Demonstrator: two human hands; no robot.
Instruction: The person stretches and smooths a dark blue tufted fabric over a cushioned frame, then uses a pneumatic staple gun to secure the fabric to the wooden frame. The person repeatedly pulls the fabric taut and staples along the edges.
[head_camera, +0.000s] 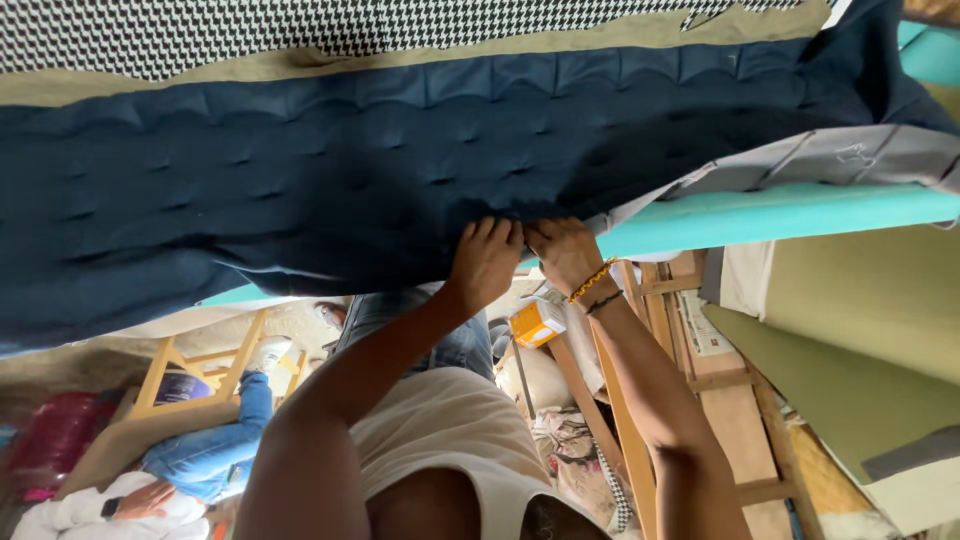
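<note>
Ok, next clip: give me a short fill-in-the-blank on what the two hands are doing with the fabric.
1. Both hands press on the edge of the tufted upholstery fabric, whose colour is dark ____.
2. The beaded bracelets sit on the ____ wrist.
3. Under the fabric's edge shows a foam layer coloured ____.
4. The left hand and right hand are placed ____ each other.

Missing words: blue; right; turquoise; beside

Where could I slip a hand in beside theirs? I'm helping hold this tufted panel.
The navy tufted fabric is bare left of the left hand. Right of the right hand, the turquoise foam edge runs clear. Between the two hands there is no gap, and below them it is crowded with wooden frames and a small orange box.
</note>
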